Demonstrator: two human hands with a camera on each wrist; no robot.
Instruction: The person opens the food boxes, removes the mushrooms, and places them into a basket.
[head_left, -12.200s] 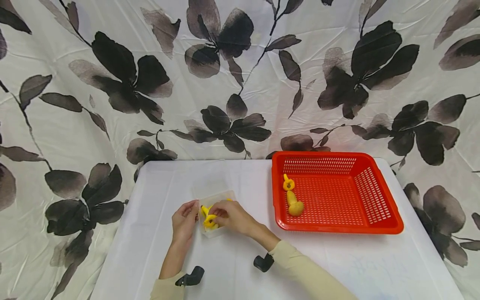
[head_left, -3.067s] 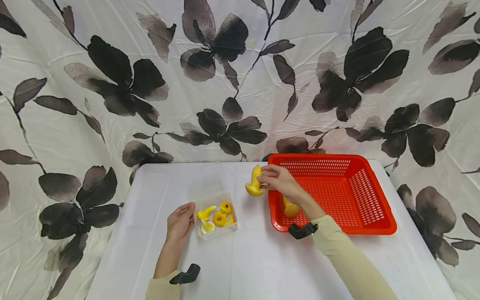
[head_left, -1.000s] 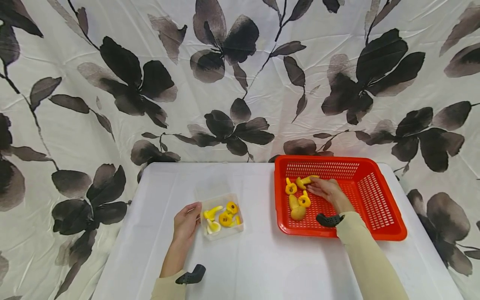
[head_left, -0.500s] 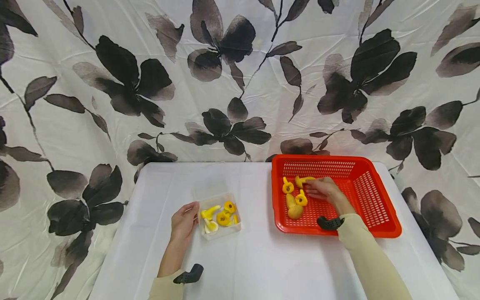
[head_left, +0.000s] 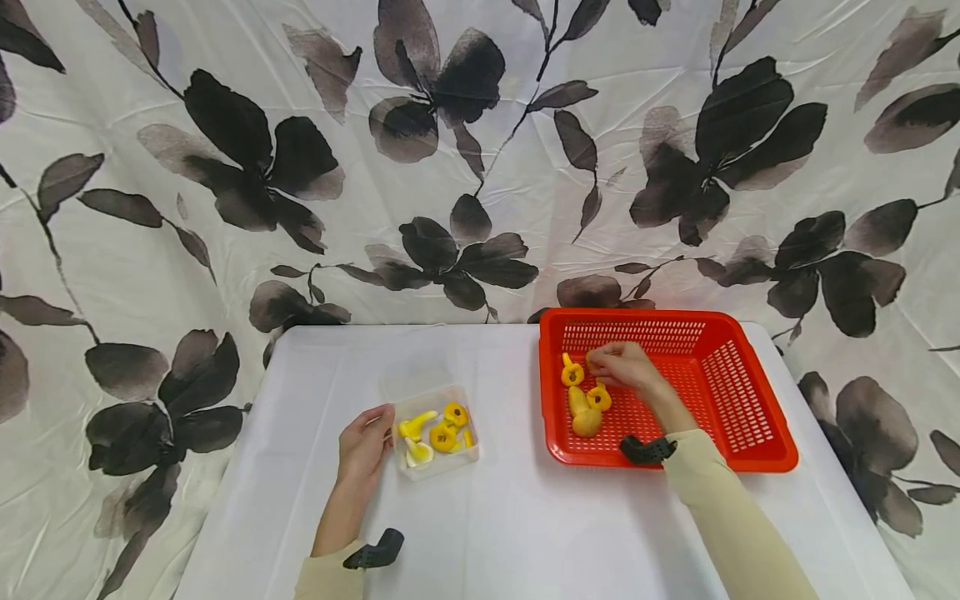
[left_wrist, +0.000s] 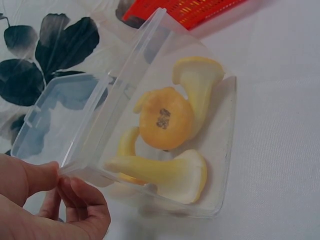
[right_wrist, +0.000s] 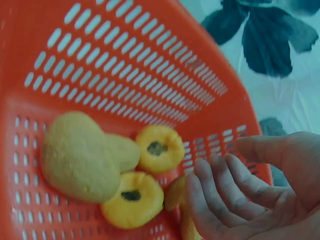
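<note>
In the head view my left hand (head_left: 365, 443) holds the left rim of a clear plastic box (head_left: 438, 471), thumb and fingers pinching its edge in the left wrist view. Several yellow toy mushrooms (left_wrist: 166, 118) lie inside the box. My right hand (head_left: 630, 367) is inside the red basket (head_left: 671, 461), at its left side. Its thumb stands apart from loosely bent fingers, with nothing between them. A yellow mushroom (right_wrist: 186, 215) lies against or just behind those fingers, partly hidden. Beside it are a large tan-yellow mushroom (right_wrist: 75, 155) and two yellow ones with dark spots, one of them a mushroom (right_wrist: 134, 200) nearest the large one.
The box's clear lid (left_wrist: 57, 115) lies folded back behind it. Both stand on a white-covered table (head_left: 517, 525). A flower-printed cloth (head_left: 480, 150) hangs behind the table. The basket's right half shows bare perforated floor.
Since 3.1 s ago, my right hand has carried a yellow mushroom into the basket and released it; over the last half second it shifts slightly left. The left hand stays on the box.
</note>
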